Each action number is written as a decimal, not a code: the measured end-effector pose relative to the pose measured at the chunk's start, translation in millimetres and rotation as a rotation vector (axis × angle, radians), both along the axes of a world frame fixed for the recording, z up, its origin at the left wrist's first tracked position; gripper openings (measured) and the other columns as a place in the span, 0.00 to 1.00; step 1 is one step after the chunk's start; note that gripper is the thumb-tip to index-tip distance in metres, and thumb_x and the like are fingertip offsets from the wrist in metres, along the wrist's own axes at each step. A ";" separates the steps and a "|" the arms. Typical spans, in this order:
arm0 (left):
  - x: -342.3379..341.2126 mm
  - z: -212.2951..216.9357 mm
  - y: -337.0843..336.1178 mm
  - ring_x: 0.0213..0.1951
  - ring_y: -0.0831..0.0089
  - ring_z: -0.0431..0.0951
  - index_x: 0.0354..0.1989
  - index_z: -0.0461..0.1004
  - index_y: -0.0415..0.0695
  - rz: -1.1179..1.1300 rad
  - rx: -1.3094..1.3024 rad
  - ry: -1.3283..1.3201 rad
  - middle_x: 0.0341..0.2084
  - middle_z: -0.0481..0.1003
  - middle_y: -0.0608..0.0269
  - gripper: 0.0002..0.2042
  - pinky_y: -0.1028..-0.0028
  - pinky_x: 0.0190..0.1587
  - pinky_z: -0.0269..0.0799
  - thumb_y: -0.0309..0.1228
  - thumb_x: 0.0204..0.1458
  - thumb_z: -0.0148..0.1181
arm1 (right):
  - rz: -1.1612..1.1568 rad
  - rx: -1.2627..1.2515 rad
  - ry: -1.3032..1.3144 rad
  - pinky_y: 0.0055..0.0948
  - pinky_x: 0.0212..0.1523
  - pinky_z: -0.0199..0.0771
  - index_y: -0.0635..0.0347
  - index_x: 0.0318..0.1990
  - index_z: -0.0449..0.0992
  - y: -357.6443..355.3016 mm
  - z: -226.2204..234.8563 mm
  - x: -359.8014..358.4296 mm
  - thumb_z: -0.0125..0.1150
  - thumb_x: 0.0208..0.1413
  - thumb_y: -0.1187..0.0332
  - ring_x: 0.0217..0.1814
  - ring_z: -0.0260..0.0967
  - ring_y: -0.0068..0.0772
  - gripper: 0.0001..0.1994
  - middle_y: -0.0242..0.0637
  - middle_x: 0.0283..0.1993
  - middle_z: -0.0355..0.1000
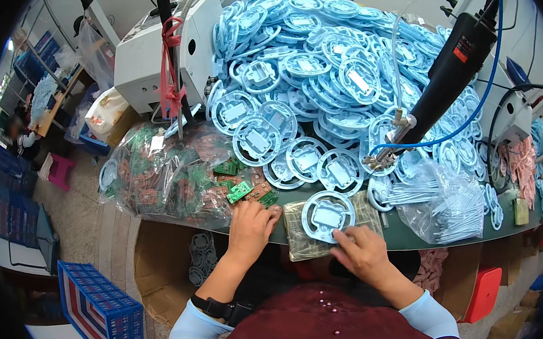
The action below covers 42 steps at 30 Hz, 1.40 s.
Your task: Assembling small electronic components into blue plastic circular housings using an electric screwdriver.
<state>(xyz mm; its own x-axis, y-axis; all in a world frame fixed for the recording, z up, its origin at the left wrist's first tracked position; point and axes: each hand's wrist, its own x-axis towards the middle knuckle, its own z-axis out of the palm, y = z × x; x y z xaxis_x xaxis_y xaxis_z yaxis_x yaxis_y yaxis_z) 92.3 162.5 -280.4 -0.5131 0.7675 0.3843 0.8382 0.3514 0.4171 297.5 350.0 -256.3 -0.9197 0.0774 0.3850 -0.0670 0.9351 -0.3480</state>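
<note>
A light blue round plastic part point(328, 218) with a rectangular recess lies over a tape-wrapped block point(301, 240) at the front edge of the table. My right hand point(362, 255) pinches that part's lower right rim between thumb and finger. My left hand point(249, 230) is at the table edge to the left, its fingers curled and pressed together beside a small green circuit board point(239, 192). Whatever the left fingers hold, if anything, is hidden. More boards, green and brown, spill from a clear plastic bag point(157, 172) beyond that hand.
Behind my hands rises a big pile of the same blue parts point(314, 64). A black electric screwdriver point(449, 72) with a blue hose hangs on the right, above a bag of thin white sticks point(446, 207). A white machine point(167, 56) stands back left; a blue crate point(104, 313) is lower left.
</note>
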 end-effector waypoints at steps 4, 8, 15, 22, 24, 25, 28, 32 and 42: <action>-1.8 7.0 -7.6 0.39 0.62 0.70 0.36 0.80 0.46 -0.017 0.020 0.001 0.32 0.71 0.65 0.10 0.64 0.42 0.63 0.24 0.44 0.67 | -0.091 0.029 0.016 0.39 0.36 0.69 0.56 0.50 0.75 2.0 24.4 -4.2 0.67 0.38 0.75 0.37 0.68 0.42 0.25 0.41 0.46 0.70; 1.7 22.5 -11.6 0.40 0.63 0.71 0.34 0.81 0.47 -0.061 0.095 -0.047 0.35 0.73 0.65 0.09 0.65 0.44 0.63 0.22 0.42 0.67 | -0.053 0.126 0.036 0.40 0.35 0.68 0.56 0.49 0.76 17.2 -6.2 -7.3 0.68 0.40 0.73 0.37 0.67 0.41 0.23 0.39 0.46 0.70; 7.7 21.4 -4.7 0.42 0.65 0.71 0.34 0.81 0.52 -0.305 0.028 -0.198 0.36 0.72 0.68 0.10 0.67 0.43 0.62 0.24 0.43 0.67 | -0.011 0.048 0.025 0.35 0.33 0.69 0.56 0.48 0.77 10.4 1.2 -9.2 0.69 0.41 0.73 0.36 0.69 0.37 0.21 0.39 0.47 0.70; 12.8 12.2 -4.0 0.42 0.63 0.71 0.34 0.81 0.45 -0.231 0.048 -0.306 0.38 0.73 0.64 0.10 0.67 0.46 0.66 0.21 0.42 0.69 | 0.038 0.045 0.057 0.34 0.32 0.69 0.56 0.47 0.77 7.4 -10.9 -5.4 0.68 0.41 0.74 0.34 0.69 0.37 0.21 0.41 0.48 0.71; 6.5 12.9 -4.4 0.41 0.64 0.72 0.34 0.81 0.47 -0.188 0.136 -0.248 0.38 0.73 0.65 0.09 0.65 0.44 0.64 0.24 0.43 0.68 | -0.020 0.034 0.086 0.35 0.33 0.69 0.58 0.47 0.77 8.1 -16.1 -3.9 0.67 0.41 0.74 0.35 0.70 0.37 0.20 0.43 0.48 0.72; 5.6 16.6 -2.9 0.41 0.64 0.72 0.33 0.81 0.47 -0.156 0.178 -0.271 0.38 0.74 0.65 0.09 0.65 0.44 0.65 0.24 0.42 0.68 | -0.025 0.032 0.084 0.35 0.33 0.69 0.58 0.47 0.77 8.8 -17.9 -3.2 0.67 0.41 0.74 0.35 0.70 0.37 0.20 0.43 0.48 0.72; 1.2 32.0 6.0 0.43 0.62 0.73 0.34 0.82 0.47 -0.199 0.117 -0.259 0.40 0.73 0.61 0.11 0.67 0.46 0.68 0.20 0.41 0.68 | 0.037 0.064 0.107 0.35 0.35 0.71 0.60 0.46 0.77 11.5 -17.7 -2.1 0.65 0.43 0.74 0.39 0.73 0.39 0.18 0.44 0.49 0.73; 7.1 36.0 31.6 0.43 0.62 0.72 0.36 0.81 0.49 -0.358 0.119 -0.168 0.41 0.73 0.64 0.11 0.65 0.46 0.64 0.22 0.42 0.67 | 0.042 0.072 0.127 0.35 0.40 0.73 0.60 0.46 0.77 6.8 -15.3 0.2 0.63 0.46 0.74 0.43 0.74 0.41 0.16 0.45 0.50 0.73; 15.4 28.9 54.5 0.43 0.65 0.71 0.35 0.80 0.51 -0.423 0.022 -0.136 0.39 0.73 0.68 0.09 0.66 0.43 0.61 0.25 0.44 0.66 | 0.046 0.079 0.135 0.34 0.43 0.74 0.59 0.45 0.77 4.1 -18.2 2.0 0.59 0.48 0.70 0.45 0.74 0.40 0.15 0.43 0.50 0.72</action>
<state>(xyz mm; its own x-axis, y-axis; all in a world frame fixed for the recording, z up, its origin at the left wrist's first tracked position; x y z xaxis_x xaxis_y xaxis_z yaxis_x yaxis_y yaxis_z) 107.7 217.1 -251.5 -0.2021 0.9132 0.3538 0.8434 -0.0213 0.5368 299.4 354.1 -274.4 -0.8611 0.0008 0.5084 -0.1518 0.9540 -0.2586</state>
